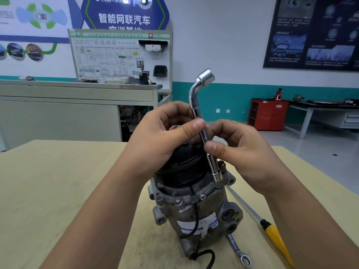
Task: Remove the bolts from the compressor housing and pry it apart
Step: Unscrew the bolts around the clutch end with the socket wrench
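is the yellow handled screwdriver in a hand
No, the yellow-handled screwdriver lies on the tan table; the left hand and right hand hold the chrome L-shaped socket wrench.

1 wide-angle camera gave the only view, worn on the person's head. It looked forward and somewhat down across a table (58,191) and sat close to the work. Both forearms came in from the bottom edge and filled much of the lower half. The left hand (161,136) and right hand (242,152) met near the centre of the frame, around a wrench (194,101), just above a compressor (194,210) that stood below the middle. Past the table's far edge the camera faced the room's far wall (213,45), which took up the upper half.
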`<state>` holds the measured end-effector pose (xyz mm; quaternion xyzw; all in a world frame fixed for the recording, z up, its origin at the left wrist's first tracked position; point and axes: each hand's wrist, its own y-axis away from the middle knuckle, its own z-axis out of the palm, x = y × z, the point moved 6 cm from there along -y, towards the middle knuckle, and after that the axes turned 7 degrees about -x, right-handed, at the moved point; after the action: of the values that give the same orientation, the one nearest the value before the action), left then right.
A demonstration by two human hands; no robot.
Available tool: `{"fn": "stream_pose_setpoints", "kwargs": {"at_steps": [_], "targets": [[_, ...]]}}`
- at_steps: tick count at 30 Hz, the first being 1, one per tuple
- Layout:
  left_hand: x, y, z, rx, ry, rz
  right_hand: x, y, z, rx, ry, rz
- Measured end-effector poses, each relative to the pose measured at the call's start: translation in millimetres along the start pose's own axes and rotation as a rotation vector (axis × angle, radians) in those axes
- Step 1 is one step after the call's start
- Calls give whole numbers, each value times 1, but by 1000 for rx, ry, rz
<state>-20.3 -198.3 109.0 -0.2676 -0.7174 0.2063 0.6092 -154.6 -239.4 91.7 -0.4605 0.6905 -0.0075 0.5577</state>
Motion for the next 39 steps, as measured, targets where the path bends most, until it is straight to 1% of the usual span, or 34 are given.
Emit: {"fn": "stream_pose_setpoints", "kwargs": {"at_steps": [7, 17, 24, 30, 36, 39], "targets": [[1, 1, 5, -105, 45, 13, 1, -1, 1, -9, -53, 19], [0, -1, 2, -33, -26, -5, 0, -1, 1, -16, -32, 28], [2, 0, 2, -8, -44, -11, -2, -1, 2, -8, -9, -1], [1, 0, 2, -18, -41, 10, -2, -1, 1, 5, -14, -10], [-1, 0, 5, -96, 22, 10, 0, -1, 1, -3, -49, 9], [0, 1, 5, -103, 41, 10, -1, -1, 2, -5, -66, 4]]}}
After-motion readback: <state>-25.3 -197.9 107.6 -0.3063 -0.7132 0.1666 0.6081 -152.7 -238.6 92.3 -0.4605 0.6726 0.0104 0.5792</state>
